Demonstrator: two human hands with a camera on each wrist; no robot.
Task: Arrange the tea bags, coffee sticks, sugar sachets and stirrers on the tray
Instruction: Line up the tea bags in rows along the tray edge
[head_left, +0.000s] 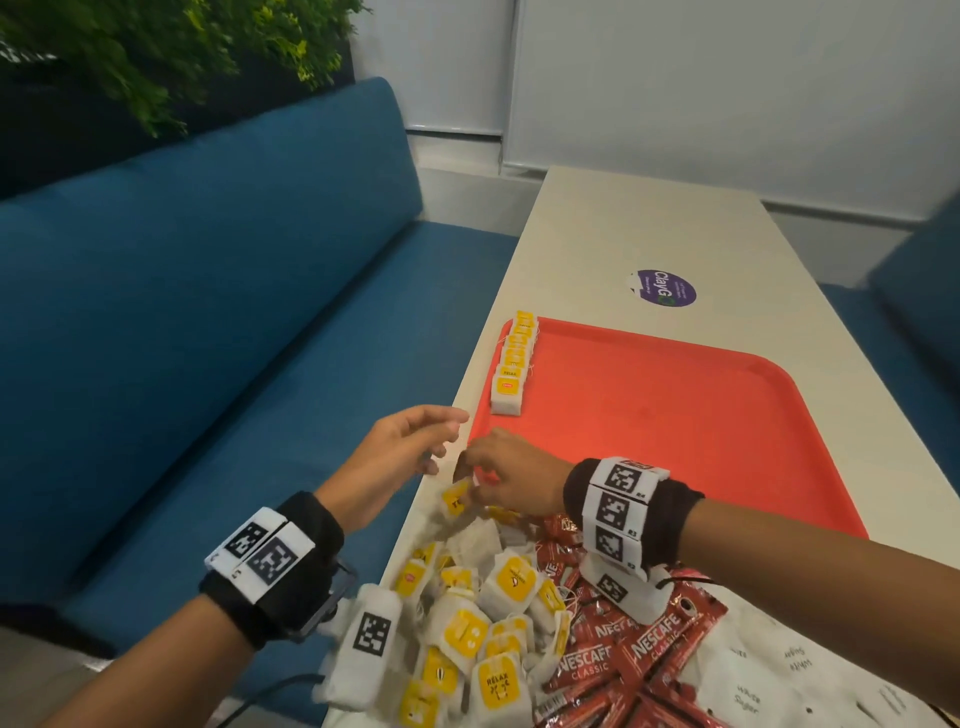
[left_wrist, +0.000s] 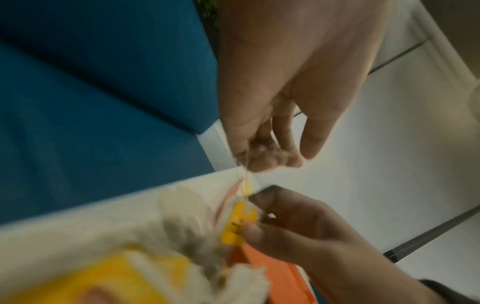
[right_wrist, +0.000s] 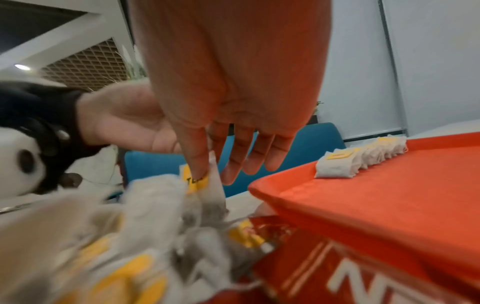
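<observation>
My right hand (head_left: 470, 478) pinches a white tea bag with a yellow tag (head_left: 457, 500) between thumb and forefinger, lifting it off the top of the loose tea bag pile (head_left: 467, 623). The right wrist view shows the thumb pressing the tag (right_wrist: 197, 182). My left hand (head_left: 441, 441) hovers just left of it, fingers relaxed, holding nothing I can make out; a thin string (left_wrist: 246, 174) runs past its fingertips. A row of several tea bags (head_left: 511, 364) stands along the left edge of the red tray (head_left: 675, 415). Red coffee sticks (head_left: 623, 654) and white sugar sachets (head_left: 769, 675) lie nearby.
The tray lies on a narrow cream table (head_left: 623, 223) with a purple round sticker (head_left: 662, 287) beyond it. A blue bench (head_left: 208, 312) runs along the table's left side. Most of the tray's surface is bare red.
</observation>
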